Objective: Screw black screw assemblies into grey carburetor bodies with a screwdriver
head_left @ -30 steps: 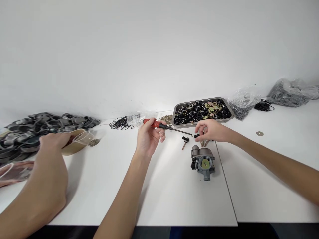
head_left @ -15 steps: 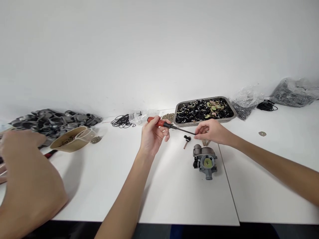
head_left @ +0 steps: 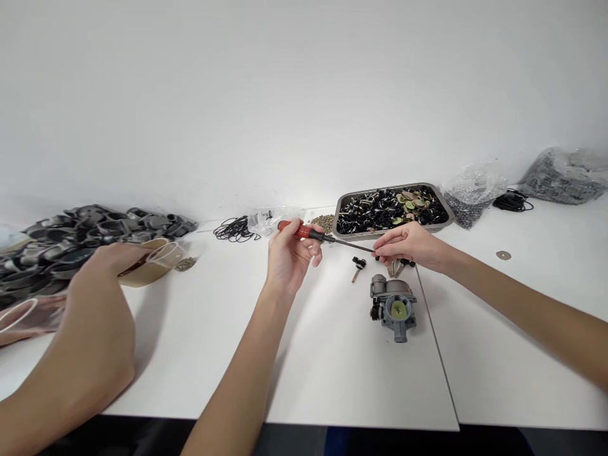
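My left hand [head_left: 291, 259] is wrapped round the red and black handle of a screwdriver [head_left: 300, 230], its shaft pointing right. At the shaft's tip, the thumb and fingers of my right hand [head_left: 409, 246] are pinched together; whatever small thing they may hold is hidden. Below my right hand a grey metal carburetor [head_left: 395, 310] rests on the table, with a brass-coloured disc [head_left: 398, 310] in its round opening. A small black-topped part with a metal stem [head_left: 358, 268] lies left of that hand. Similar parts [head_left: 401, 266] lie partly hidden beneath it.
A metal tray [head_left: 338, 215] of black parts and brass discs stands behind. At left, a co-worker's hand [head_left: 104, 278] reaches to a cream container [head_left: 148, 273]; their other hand has a clear cup [head_left: 23, 316]. Grey parts [head_left: 109, 231] are heaped behind. A loose disc [head_left: 503, 255] lies right.
The co-worker's hand has moved right to the cream container, and a clear cup has come into view at left. My hands and the screwdriver have hardly moved.
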The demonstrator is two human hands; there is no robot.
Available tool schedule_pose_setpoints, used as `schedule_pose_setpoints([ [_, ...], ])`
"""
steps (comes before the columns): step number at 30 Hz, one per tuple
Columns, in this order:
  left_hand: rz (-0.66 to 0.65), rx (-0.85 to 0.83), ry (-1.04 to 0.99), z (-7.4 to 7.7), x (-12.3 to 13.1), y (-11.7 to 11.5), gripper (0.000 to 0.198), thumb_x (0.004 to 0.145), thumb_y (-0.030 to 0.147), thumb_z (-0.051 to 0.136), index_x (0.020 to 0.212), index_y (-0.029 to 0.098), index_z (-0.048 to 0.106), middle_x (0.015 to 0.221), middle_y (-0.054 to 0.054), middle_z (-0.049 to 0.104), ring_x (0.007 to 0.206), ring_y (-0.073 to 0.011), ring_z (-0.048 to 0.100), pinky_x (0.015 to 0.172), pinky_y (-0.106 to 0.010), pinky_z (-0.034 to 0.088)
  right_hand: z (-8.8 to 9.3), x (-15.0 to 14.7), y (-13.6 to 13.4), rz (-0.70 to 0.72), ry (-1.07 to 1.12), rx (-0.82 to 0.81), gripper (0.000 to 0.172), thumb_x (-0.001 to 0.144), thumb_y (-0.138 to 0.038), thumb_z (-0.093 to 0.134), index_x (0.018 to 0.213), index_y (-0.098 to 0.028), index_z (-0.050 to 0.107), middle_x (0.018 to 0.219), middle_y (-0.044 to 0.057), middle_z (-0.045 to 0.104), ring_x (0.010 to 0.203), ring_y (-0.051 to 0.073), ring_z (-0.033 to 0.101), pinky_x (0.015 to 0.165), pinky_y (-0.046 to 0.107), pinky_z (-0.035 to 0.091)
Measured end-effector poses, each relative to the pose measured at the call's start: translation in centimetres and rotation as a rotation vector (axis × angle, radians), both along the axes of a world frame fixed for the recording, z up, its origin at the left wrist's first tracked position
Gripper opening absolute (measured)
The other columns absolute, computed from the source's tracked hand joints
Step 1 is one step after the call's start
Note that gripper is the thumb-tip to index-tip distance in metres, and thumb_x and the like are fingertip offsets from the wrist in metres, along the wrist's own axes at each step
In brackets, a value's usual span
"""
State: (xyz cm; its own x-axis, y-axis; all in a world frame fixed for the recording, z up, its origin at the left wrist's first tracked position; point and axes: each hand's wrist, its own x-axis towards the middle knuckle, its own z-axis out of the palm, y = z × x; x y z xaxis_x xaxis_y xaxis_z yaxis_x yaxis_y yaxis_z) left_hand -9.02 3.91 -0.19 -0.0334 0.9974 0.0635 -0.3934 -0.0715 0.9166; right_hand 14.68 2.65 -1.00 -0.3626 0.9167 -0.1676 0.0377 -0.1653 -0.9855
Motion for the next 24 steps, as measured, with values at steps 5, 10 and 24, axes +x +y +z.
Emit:
schedule_pose_setpoints([
  [5,-0.008,-0.003,-0.034,0.2,0.0,-0.1,0.017,0.082,0.027,0.056,0.072,0.017,0.047,0.072,-0.005,0.065,0.037,-0.01,0.048,0.029,-0.022,0.033,0.0,-0.1,-0.1,0.007,0.064,-0.037,0.022,0.065,-0.02,0.082,0.082,-0.009,0.073,0.079,0.009,0.073,0.066,0.013,0.068,0.07,0.026,0.059],
  [10,-0.039,0.032,-0.077,0.1,0.0,-0.3,0.017,0.082,0.027,0.059,0.077,0.017,0.047,0.074,-0.004,0.067,0.039,-0.0092,0.05,0.032,-0.02,0.037,-0.5,-0.3,0.0,-0.032,0.174,-0.066,0.019,0.065,-0.016,0.082,0.081,-0.009,0.074,0.079,0.01,0.073,0.067,0.013,0.068,0.07,0.025,0.06],
  [24,-0.131,0.582,0.087,9.6,3.9,-1.6,0.021,0.083,0.031,0.069,0.086,0.022,0.051,0.079,-0.001,0.069,0.047,-0.0131,0.062,0.039,-0.024,0.052,3.5,-0.4,-1.8,-0.333,0.694,-0.038,0.008,0.077,-0.013,0.073,0.084,-0.017,0.071,0.089,0.0,0.071,0.073,0.005,0.065,0.071,0.013,0.057],
])
